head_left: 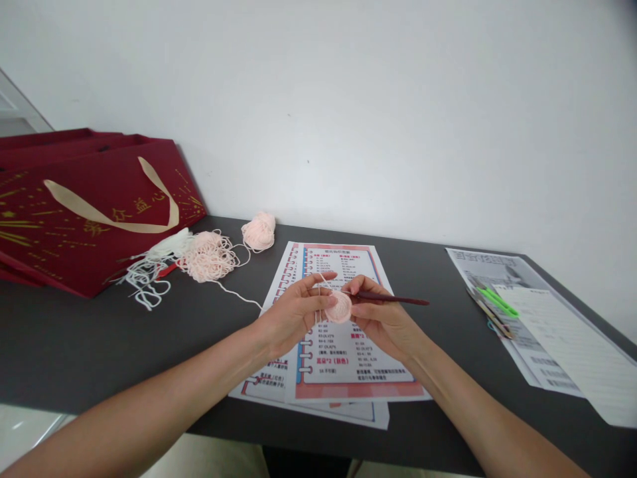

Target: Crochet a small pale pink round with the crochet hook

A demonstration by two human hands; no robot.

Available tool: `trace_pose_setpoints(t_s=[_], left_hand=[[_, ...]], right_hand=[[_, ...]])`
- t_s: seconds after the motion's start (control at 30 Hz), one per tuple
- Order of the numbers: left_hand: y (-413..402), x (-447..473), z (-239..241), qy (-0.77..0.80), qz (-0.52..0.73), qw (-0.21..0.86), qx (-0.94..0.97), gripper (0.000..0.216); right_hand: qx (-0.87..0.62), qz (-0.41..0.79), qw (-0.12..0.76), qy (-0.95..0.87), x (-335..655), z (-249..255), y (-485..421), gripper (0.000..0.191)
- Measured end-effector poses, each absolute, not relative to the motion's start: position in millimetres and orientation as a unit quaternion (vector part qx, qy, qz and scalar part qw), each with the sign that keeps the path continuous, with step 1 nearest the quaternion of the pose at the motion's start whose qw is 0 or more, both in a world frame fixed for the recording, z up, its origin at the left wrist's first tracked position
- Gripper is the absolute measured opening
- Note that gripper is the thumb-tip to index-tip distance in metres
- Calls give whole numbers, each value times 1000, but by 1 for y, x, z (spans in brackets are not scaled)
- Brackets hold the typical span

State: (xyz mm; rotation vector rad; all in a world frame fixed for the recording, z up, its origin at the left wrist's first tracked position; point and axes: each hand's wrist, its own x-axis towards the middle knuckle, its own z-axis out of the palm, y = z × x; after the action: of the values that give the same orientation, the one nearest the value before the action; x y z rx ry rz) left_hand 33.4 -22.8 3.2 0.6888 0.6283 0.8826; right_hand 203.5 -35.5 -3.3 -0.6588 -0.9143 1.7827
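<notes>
Between my hands is a small round pink crochet piece (339, 308), held above printed pattern sheets (355, 378). My left hand (309, 300) pinches its left edge, with yarn looped around the fingers and the index finger raised. In my right hand (375, 309) is a dark red crochet hook (398, 299), its handle pointing right and its tip close to the top of the piece. Whether the tip sits inside a stitch is too small to tell. A pink yarn strand (239, 295) runs from my left hand to a loose pink yarn heap (209, 257).
Dark red gift bags (114, 245) stand at the left of the black table (164, 352). White yarn (149, 282) and a pink yarn ball (259, 232) lie near them. On the right are papers (557, 332), a green cutter-like tool (499, 302) and pens (490, 315). A white wall rises behind.
</notes>
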Motion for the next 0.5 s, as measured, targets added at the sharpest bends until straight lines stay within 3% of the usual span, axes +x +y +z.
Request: trace_pose_setpoints(t_s=[0.27,0.4,0.5], left_hand=[[-22,33,2,297,401,802,327,46],[-23,33,2,327,413,755,391,49],[-23,33,1,354,412,702,461,50]], right_hand=[[-275,730,499,-379,204,-6,-35,22],[-287,700,517,-401,203,-4,-35,4],[-310,656,533,-434,203,-2,-36,5]])
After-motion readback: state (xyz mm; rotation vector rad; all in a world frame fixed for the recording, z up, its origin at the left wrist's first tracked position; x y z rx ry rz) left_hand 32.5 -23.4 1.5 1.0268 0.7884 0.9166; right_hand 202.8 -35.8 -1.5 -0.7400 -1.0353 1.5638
